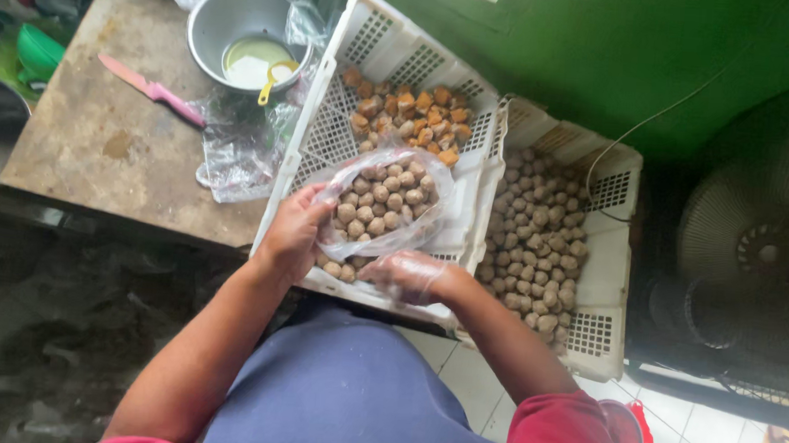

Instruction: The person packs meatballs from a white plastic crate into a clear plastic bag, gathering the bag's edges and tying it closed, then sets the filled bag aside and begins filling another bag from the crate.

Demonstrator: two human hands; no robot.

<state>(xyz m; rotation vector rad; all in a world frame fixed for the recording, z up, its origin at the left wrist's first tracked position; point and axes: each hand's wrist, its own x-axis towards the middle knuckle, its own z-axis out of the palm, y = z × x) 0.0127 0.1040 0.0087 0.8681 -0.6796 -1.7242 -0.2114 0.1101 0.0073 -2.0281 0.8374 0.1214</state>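
Here, the clear plastic bag [385, 203] is the thing in hand: thin, glossy and crinkled, its film catching pale highlights, and packed with small round balls of a grey-brown colour that show plainly through it. The bag bulges into a plump oval and sits over the near part of the left white crate [327, 135], above a few loose balls of the same kind lying on the crate's perforated floor. The left hand [295, 234] is bare and grips the bag's left side, fingers curled and pressed into the film. The right hand [412, 275] wears a thin see-through plastic glove and cups the bag from below and in front, fingers bent against its underside; whether they pinch the film or only support it cannot be told.

At the far end of that crate lies a heap of orange-brown fried cubes [410, 113]. Touching its right side, a second white crate [605, 280] holds many more grey-brown balls [535, 230]. On the worn table [98, 140] to the left stand a metal pot [234, 16] with a pale liquid and a yellow-handled ladle [274, 79], a pink knife [151, 90], and crumpled clear plastic [235, 148]. A fan [758, 244] stands at the right.
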